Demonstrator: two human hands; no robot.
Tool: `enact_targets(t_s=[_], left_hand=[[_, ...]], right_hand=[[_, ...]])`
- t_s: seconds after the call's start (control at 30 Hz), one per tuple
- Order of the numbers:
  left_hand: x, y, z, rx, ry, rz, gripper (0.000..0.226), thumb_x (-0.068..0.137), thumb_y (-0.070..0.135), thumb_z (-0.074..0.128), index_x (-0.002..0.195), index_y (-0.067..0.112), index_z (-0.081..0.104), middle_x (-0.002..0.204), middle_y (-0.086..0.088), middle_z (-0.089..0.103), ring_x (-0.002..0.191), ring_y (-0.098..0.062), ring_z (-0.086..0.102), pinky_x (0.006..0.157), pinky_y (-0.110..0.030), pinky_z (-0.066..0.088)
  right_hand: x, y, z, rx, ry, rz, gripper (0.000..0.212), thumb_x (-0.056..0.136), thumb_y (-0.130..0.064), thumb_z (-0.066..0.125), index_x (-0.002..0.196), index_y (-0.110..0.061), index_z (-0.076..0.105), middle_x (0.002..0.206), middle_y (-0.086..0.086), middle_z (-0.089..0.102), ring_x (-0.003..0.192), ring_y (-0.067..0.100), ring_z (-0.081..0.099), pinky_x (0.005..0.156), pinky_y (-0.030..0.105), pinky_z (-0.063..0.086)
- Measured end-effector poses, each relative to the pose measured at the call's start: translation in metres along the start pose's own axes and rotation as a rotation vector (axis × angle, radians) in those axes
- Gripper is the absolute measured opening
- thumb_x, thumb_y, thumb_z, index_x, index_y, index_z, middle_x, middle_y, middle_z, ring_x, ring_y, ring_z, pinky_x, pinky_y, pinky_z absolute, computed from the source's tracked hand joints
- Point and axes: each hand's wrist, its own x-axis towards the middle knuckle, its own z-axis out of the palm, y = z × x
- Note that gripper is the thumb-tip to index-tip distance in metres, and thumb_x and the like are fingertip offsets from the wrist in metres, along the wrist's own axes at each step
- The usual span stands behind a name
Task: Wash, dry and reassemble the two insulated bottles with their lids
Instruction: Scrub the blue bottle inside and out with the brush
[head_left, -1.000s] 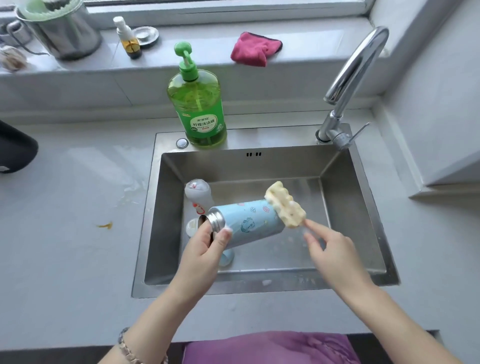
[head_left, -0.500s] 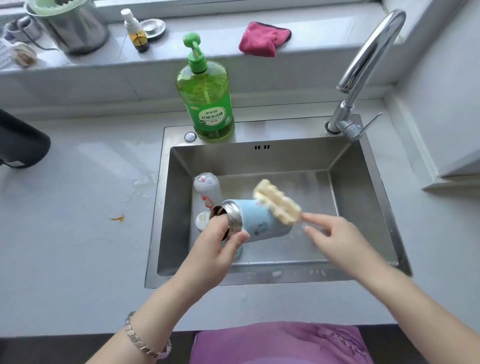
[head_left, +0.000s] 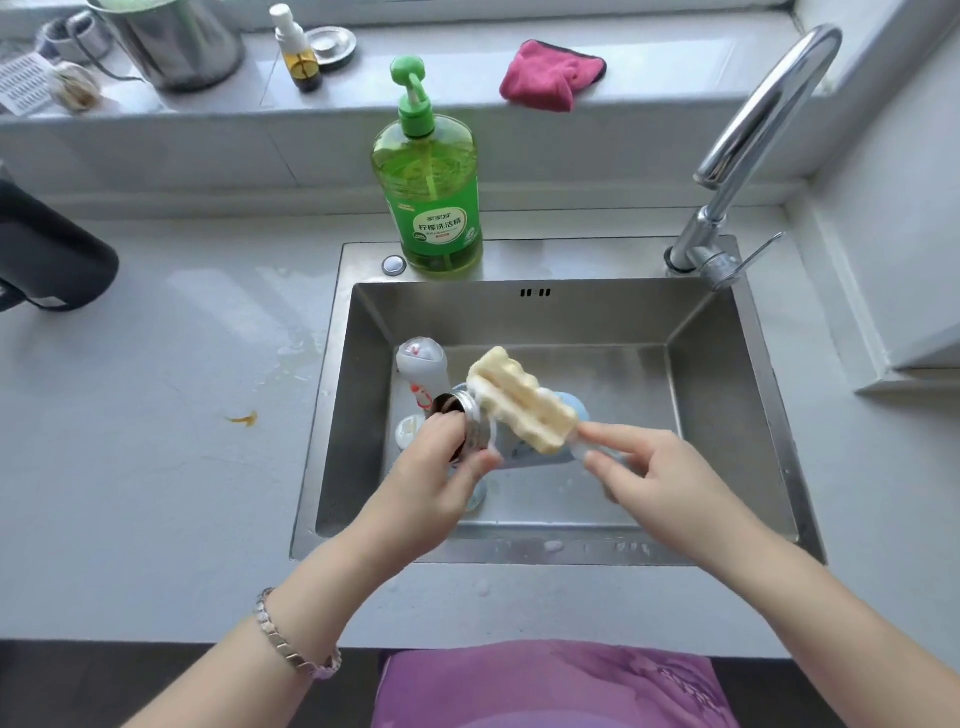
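Fingers (head_left: 441, 431) round bottle (head_left: 575, 410) rim, over sink (head_left: 519, 551).

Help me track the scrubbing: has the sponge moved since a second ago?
Yes. The sponge slid left along the blue bottle, toward the grey bottle in the sink.

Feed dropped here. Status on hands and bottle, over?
Left hand grips blue bottle by its open neck. Right hand pinches sponge brush, head on bottle's side. White bottle in sink behind, not blocking.
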Motion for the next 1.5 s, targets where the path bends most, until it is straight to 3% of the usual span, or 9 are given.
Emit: enact_targets(t_s=[0.13, 0.27, 0.37, 0.67, 0.8, 0.93, 1.07, 1.27, 1.5], left_hand=[[0.009, 0.011, 0.005, -0.382, 0.242, -0.337, 0.015, 0.096, 0.017, 0.048, 0.093, 0.022, 0.062, 0.098, -0.003, 0.068, 0.091, -0.012, 0.063, 0.082, -0.028, 0.05], [0.024, 0.023, 0.008, -0.736, 0.344, -0.678, 0.029, 0.1, 0.024, 0.041, 0.105, 0.006, 0.063, 0.102, -0.015, 0.067, 0.091, -0.026, 0.065, 0.082, -0.044, 0.055], [0.031, 0.031, 0.005, -0.808, 0.365, -0.758, 0.033, 0.1, 0.024, 0.04, 0.113, -0.002, 0.056, 0.103, -0.02, 0.063, 0.089, -0.032, 0.063, 0.08, -0.049, 0.053], [0.029, 0.036, -0.004, -1.001, 0.305, -0.804, 0.028, 0.1, 0.019, 0.04, 0.093, 0.0, 0.058, 0.095, -0.019, 0.063, 0.085, -0.034, 0.063, 0.068, -0.051, 0.056], [0.028, 0.038, -0.004, -0.986, 0.281, -0.807, 0.03, 0.1, 0.019, 0.04, 0.096, -0.004, 0.059, 0.093, -0.021, 0.064, 0.079, -0.031, 0.066, 0.059, -0.045, 0.059], [0.027, 0.038, -0.007, -0.999, 0.276, -0.8, 0.03, 0.1, 0.018, 0.042, 0.105, -0.007, 0.058, 0.1, -0.022, 0.064, 0.083, -0.034, 0.066, 0.063, -0.048, 0.058], [0.026, 0.039, -0.005, -0.977, 0.25, -0.786, 0.03, 0.1, 0.018, 0.042, 0.097, -0.006, 0.06, 0.092, -0.022, 0.066, 0.075, -0.029, 0.069, 0.057, -0.042, 0.059], [0.025, 0.036, -0.012, -0.894, 0.163, -0.796, 0.032, 0.098, 0.018, 0.046, 0.102, -0.011, 0.057, 0.091, -0.023, 0.065, 0.08, -0.034, 0.065, 0.059, -0.043, 0.059], [0.027, 0.036, -0.009, -0.676, -0.145, -0.705, 0.044, 0.097, 0.024, 0.046, 0.113, -0.016, 0.054, 0.092, -0.021, 0.063, 0.078, -0.029, 0.061, 0.055, -0.032, 0.057]], right_hand=[[0.01, 0.022, 0.002, -0.077, 0.22, 0.079, 0.035, 0.093, -0.019, 0.051, 0.124, -0.034, 0.058, 0.071, -0.005, 0.066, 0.068, 0.016, 0.057, 0.068, 0.028, 0.04], [-0.015, 0.008, 0.048, -0.139, 0.197, -0.245, 0.045, 0.092, -0.014, 0.051, 0.123, -0.048, 0.052, 0.05, -0.014, 0.047, 0.049, 0.005, 0.041, 0.054, 0.029, 0.032], [0.007, 0.032, 0.041, -0.098, 0.373, -0.113, 0.044, 0.094, -0.012, 0.049, 0.129, -0.04, 0.05, 0.069, -0.006, 0.055, 0.058, 0.009, 0.043, 0.061, 0.029, 0.038], [0.011, 0.047, 0.033, -0.041, 0.409, -0.111, 0.04, 0.094, -0.007, 0.047, 0.129, -0.025, 0.056, 0.065, -0.002, 0.056, 0.056, 0.007, 0.048, 0.058, 0.025, 0.033], [-0.013, 0.034, 0.055, -0.105, 0.238, -0.378, 0.041, 0.091, -0.024, 0.041, 0.129, -0.037, 0.048, 0.07, 0.002, 0.06, 0.064, 0.014, 0.048, 0.059, 0.028, 0.037], [0.011, 0.051, 0.031, 0.017, 0.407, -0.079, 0.039, 0.093, -0.004, 0.049, 0.127, -0.021, 0.058, 0.064, -0.001, 0.059, 0.055, 0.003, 0.048, 0.055, 0.019, 0.034], [-0.016, 0.029, 0.05, -0.055, 0.217, -0.37, 0.05, 0.091, -0.013, 0.048, 0.125, -0.049, 0.049, 0.065, -0.01, 0.061, 0.063, 0.009, 0.052, 0.058, 0.02, 0.038], [0.027, 0.055, -0.005, 0.406, 0.3, 0.263, 0.037, 0.091, -0.021, 0.056, 0.128, -0.025, 0.051, 0.08, 0.003, 0.062, 0.042, 0.003, 0.047, 0.039, 0.011, 0.032], [0.023, 0.051, -0.003, 0.714, -0.164, 0.335, 0.068, 0.057, -0.055, 0.069, 0.113, -0.017, 0.06, 0.082, -0.002, 0.053, 0.044, 0.008, 0.029, 0.035, 0.013, 0.021]])
